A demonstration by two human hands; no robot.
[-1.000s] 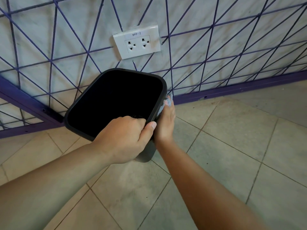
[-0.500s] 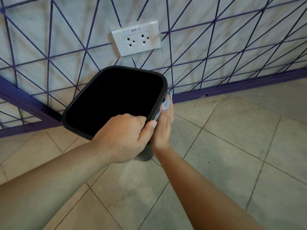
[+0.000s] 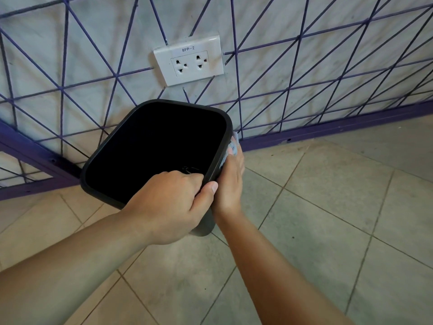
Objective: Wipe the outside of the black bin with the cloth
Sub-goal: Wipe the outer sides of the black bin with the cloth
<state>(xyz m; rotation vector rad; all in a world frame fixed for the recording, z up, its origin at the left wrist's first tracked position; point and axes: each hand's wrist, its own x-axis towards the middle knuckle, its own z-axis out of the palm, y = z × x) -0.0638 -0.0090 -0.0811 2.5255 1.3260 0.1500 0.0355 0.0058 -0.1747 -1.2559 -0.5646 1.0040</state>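
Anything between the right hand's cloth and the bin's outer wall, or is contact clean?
Nothing visible in the way. The right hand presses the cloth directly against the right outer wall of the black bin, just below the rim. The left hand grips the near rim, beside the wiped area and not across it.
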